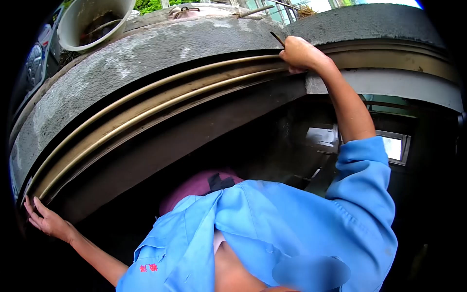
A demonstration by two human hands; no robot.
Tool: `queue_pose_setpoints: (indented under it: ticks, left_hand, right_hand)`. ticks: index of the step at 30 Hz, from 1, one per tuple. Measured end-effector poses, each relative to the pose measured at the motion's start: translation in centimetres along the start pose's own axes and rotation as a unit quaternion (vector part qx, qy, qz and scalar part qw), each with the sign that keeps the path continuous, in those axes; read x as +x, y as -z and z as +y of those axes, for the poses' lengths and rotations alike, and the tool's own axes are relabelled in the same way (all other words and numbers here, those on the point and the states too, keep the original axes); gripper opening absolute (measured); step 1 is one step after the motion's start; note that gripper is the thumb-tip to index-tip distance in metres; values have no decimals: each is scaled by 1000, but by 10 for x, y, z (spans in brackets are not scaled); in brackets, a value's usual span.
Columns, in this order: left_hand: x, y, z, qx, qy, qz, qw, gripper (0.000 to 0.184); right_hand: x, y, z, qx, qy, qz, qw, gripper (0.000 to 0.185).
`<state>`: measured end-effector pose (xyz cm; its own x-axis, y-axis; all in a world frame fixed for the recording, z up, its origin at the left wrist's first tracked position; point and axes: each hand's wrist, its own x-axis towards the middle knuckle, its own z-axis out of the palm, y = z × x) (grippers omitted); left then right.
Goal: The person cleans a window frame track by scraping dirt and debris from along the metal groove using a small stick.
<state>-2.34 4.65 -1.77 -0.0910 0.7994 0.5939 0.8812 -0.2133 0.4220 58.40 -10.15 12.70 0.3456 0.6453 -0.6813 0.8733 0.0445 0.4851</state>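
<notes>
"Where does the metal rail (146, 103) lie?"

"Along the near side of the concrete ledge (146, 52), curving lengthwise in view from one hand to the other."

"Which hand is nearer?"

"Neither, really. The left hand (48, 224), fingers loosely parted, meets its left end; the right hand (301, 53), beside the ledge, is closed around a thin dark bar (277, 38)."

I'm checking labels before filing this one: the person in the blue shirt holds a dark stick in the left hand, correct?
The hand is wrong: the head view shows the dark stick in the right hand. The blue shirt is correct.
</notes>
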Motion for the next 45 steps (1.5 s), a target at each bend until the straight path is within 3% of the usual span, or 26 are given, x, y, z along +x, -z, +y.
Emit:
queue_pose_setpoints:
  ticks: [3,4,5,7,10,12,13,15,17,19,21,23,25,27,28,30,31,32,33,34,36,37,39,41,43,45]
  left_hand:
    - [-5,-4,-7,-20,6,2,1000,28]
    - [-5,-3,-2,-26,11,3,1000,29]
    - [-5,-2,6,-33,16,7,999,30]
    - [-5,0,23,-45,25,16,999,29]
    - [-10,1,20,-56,-9,10,998,27]
    - [-11,1,20,-54,-9,1,999,27]
    - [-12,2,25,-51,-10,-5,999,26]
    - [-9,5,35,-60,-7,-10,998,25]
    - [-13,2,30,-66,6,5,998,23]
    - [-10,2,26,-64,-4,-2,998,22]
    - [-14,1,27,-61,-11,0,998,22]
    - [-12,0,31,-75,1,11,997,21]
    - [-13,1,28,-69,2,0,998,22]
    - [-9,3,35,-74,5,26,997,21]
    - [-7,4,39,-52,-50,67,995,21]
    - [-5,9,61,10,-149,141,979,28]
    - [-8,17,83,-7,-195,127,973,32]
    - [-7,22,119,-150,-197,71,966,32]
    - [-16,24,153,-337,-131,-34,932,32]
    - [-26,26,183,-423,-71,-137,893,38]
    - [-25,27,234,-529,-8,-404,746,54]
    - [-33,12,252,-580,28,-471,664,57]
    - [-40,-4,293,-576,66,-566,586,58]
    - [-44,-28,322,-615,41,-595,516,59]
    - [-50,-34,340,-607,3,-578,545,51]
    - [-49,-30,358,-586,48,-578,566,45]
  right_hand:
    - [-30,71,-67,342,-31,29,939,31]
    - [-45,96,-92,388,-7,29,921,30]
    - [-45,104,-109,343,32,42,938,29]
    - [-43,107,-115,350,5,36,936,28]
    - [-11,45,-61,201,-39,9,979,31]
    - [-7,24,-36,251,-103,-17,962,33]
    - [-9,25,-31,349,-159,-13,924,34]
    - [-22,62,-53,375,-142,-25,916,34]
    - [-39,98,-88,443,-47,11,895,33]
    - [-33,95,-91,402,-32,10,915,33]
    - [-18,77,-71,374,-86,-5,923,33]
    - [1,34,-46,201,-63,-46,977,33]
    - [-11,50,-65,265,-143,-11,953,34]
    - [-23,70,-92,220,-26,9,975,38]
    - [-40,90,-114,334,-68,54,939,38]
    - [-42,88,-134,254,-33,200,946,35]
    - [-43,84,-137,208,-23,274,939,34]
    - [-46,85,-138,220,-25,287,932,34]
    - [-48,88,-139,249,-47,253,934,32]
    - [-49,90,-140,278,-64,219,933,31]
    - [-54,88,-146,302,-58,227,924,27]
    - [-57,86,-148,312,-62,217,923,24]
    - [-65,87,-152,327,-51,236,914,23]
    - [-56,66,-158,328,-15,352,876,17]
    - [-61,48,-147,372,-11,334,866,19]
    - [-78,13,-128,452,-14,348,821,28]
